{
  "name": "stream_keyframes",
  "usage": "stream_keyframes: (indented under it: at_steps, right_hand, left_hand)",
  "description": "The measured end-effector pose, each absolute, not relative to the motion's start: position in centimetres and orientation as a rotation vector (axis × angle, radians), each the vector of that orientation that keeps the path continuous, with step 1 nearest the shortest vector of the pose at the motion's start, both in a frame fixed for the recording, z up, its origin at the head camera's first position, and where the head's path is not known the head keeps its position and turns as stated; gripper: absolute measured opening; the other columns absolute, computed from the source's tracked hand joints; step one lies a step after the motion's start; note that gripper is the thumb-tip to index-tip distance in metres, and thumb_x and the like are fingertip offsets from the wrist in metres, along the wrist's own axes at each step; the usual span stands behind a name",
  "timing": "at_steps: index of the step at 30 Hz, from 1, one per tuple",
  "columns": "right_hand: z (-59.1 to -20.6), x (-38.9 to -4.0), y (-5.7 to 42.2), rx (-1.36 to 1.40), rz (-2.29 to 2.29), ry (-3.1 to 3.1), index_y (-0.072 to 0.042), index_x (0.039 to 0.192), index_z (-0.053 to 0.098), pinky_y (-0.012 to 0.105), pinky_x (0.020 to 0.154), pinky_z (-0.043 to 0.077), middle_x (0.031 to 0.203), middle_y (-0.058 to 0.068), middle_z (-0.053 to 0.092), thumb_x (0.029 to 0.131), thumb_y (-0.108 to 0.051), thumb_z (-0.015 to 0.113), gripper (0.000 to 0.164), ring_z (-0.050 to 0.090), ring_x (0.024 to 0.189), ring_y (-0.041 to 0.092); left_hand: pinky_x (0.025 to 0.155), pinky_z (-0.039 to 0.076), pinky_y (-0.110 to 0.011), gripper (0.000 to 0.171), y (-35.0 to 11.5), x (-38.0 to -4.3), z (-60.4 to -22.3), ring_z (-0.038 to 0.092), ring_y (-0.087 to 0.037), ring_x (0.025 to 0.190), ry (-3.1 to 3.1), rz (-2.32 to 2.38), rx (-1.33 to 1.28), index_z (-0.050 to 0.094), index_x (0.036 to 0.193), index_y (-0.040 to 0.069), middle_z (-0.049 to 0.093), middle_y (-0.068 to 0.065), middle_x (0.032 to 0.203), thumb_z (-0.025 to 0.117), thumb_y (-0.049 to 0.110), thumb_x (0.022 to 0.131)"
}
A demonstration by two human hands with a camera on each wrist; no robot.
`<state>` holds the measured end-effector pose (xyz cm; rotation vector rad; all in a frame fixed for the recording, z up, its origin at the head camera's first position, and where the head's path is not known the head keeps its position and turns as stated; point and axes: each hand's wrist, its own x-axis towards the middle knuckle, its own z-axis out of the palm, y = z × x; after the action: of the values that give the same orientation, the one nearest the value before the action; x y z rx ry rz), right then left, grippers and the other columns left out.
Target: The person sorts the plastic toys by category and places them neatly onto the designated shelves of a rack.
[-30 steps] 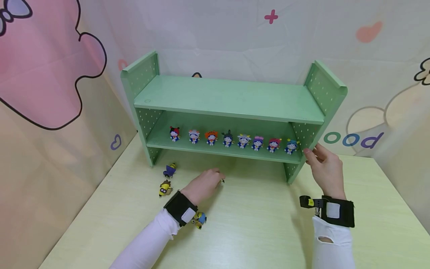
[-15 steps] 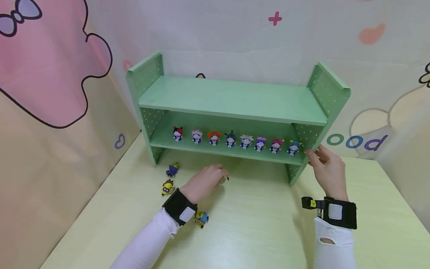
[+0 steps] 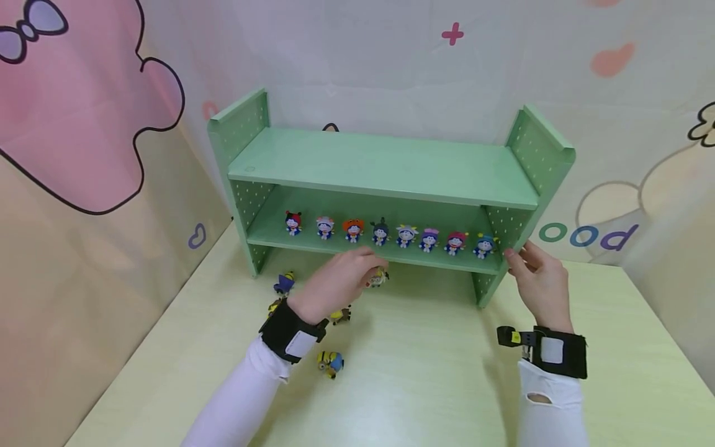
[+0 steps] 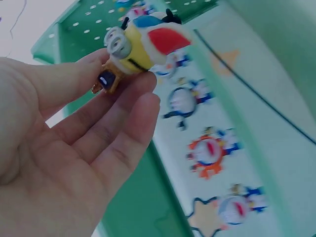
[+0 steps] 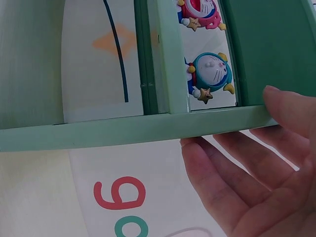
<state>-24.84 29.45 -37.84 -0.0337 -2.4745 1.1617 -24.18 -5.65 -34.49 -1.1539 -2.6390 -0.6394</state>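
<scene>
Yellow figurine [image 4: 136, 44] — pinched by one end in my left fingers [image 4: 133, 128], desk [image 3: 419, 372] below them. Right fingers [image 5: 207, 177] pinch the side of the green shelf [image 3: 380, 164] — likely to steady it.

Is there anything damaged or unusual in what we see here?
The right sleeve has an open slit just below the wristband; it looks odd because the surrounding fabric is unbroken. It might be a thumb hole.

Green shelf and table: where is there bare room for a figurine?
Bare: the upper board, and the table between the frontmost figurine and the right sleeve. Crowded: the lower board, lined with eight figurines, and the table around the left hand.
</scene>
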Motion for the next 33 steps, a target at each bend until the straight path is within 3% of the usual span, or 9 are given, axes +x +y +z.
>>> stream_keyframes:
  at_steps: [8, 21, 28, 33]
  right_hand:
    - [-37.8, -24.9, 29.4, -0.029, 1.171, -2.481, -0.017, 0.147, 0.046, 0.044, 0.088, 0.049, 0.133, 0.011, 0.055, 0.104, -0.041, 0.05, 0.05, 0.064, 0.103, 0.028]
    - [-37.8, -25.0, 29.3, -0.066, 1.187, -2.463, -0.02, 0.145, 0.049, 0.042, 0.088, 0.05, 0.133, 0.008, 0.055, 0.103, -0.041, 0.052, 0.047, 0.065, 0.102, 0.025]
    - [-37.9, -24.9, 29.3, -0.065, 1.202, -2.473, -0.02, 0.146, 0.048, 0.041, 0.089, 0.049, 0.134, 0.007, 0.054, 0.103, -0.041, 0.052, 0.048, 0.064, 0.105, 0.024]
    - [-37.9, -24.8, 29.5, -0.057, 1.192, -2.464, -0.019, 0.146, 0.048, 0.043, 0.089, 0.049, 0.131, 0.009, 0.056, 0.103, -0.041, 0.052, 0.048, 0.065, 0.102, 0.026]
  left_hand:
    - [0.08, 0.041, -0.015, 0.024, -4.2, -25.1, -30.2, 0.055, -0.01, 0.093, -2.585, -0.697, -1.28, 0.064, 0.121, 0.006, 0.059, -0.002, 0.109, 0.053, 0.002, 0.101]
    - [0.089, 0.036, -0.013, 0.024, 0.4, -28.0, -22.3, 0.053, -0.009, 0.101, -2.575, -0.653, -1.446, 0.063, 0.123, 0.006, 0.06, -0.001, 0.115, 0.049, 0.007, 0.103]
    - [0.083, 0.039, -0.014, 0.026, 3.1, -29.3, -18.9, 0.054, -0.009, 0.088, -2.614, -0.566, -1.431, 0.063, 0.123, 0.005, 0.061, -0.002, 0.117, 0.044, 0.007, 0.105]
    - [0.086, 0.035, -0.012, 0.028, 5.0, -30.3, -17.3, 0.055, -0.007, 0.083, -2.655, -0.51, -1.389, 0.061, 0.125, 0.008, 0.059, 0.0, 0.122, 0.041, 0.011, 0.107]
